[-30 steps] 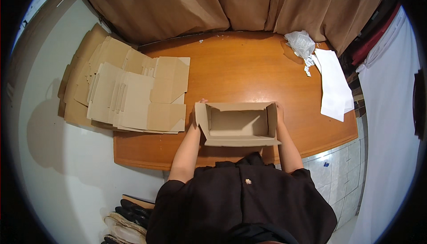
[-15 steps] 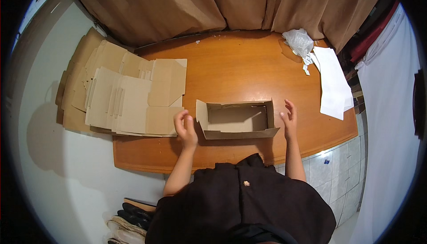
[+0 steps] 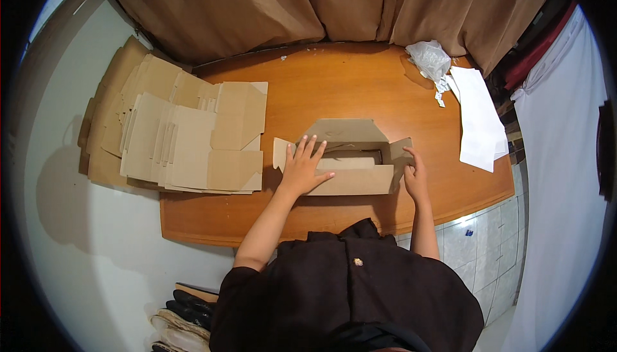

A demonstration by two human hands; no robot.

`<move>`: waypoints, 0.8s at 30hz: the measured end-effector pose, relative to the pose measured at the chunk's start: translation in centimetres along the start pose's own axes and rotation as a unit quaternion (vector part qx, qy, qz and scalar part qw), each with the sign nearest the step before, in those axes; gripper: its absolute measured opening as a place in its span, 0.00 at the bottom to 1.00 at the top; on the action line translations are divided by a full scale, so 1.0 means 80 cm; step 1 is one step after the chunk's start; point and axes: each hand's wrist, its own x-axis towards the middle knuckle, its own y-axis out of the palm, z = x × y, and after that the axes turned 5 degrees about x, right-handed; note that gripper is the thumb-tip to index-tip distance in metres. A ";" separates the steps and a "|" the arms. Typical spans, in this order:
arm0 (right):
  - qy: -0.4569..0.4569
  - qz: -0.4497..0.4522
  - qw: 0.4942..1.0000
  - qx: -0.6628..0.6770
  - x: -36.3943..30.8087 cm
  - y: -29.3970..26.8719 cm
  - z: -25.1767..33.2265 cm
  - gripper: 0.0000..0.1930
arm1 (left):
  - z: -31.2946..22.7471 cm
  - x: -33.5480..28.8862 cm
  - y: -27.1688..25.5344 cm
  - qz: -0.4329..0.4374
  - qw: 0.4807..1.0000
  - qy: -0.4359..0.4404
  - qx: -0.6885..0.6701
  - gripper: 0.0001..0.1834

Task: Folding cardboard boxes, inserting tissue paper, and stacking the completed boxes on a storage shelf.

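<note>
An open-topped brown cardboard box (image 3: 350, 181) sits on the table in front of me. Its far flap stands up, and its side flaps angle outward. Across the box's left end lies my left hand (image 3: 304, 167), fingers spread, with the thumb along the near wall. My right hand (image 3: 415, 173) is at the right end, its fingers curled at the outer edge of the right flap (image 3: 401, 151). Part of that grip is hidden. Inside the box, the pale bottom shows, and I see no contents.
Flattened cardboard boxes (image 3: 189, 137) are stacked on the table's left side against the wall. White paper sheets (image 3: 479, 117) and a crumpled clear plastic bag (image 3: 429, 60) lie at the far right. Brown curtains (image 3: 257, 5) hang behind the wooden table (image 3: 334, 79). Shoes (image 3: 186, 316) stand at lower left.
Both hands have come onto the box from its sides. The far flap now stands raised, and the right flap has swung outward. My left hand has spread over the left end.
</note>
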 end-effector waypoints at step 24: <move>-0.006 0.045 0.958 -0.283 -0.029 0.070 0.005 0.19 | 0.030 -0.080 0.057 -0.265 0.910 -0.230 -0.222 0.29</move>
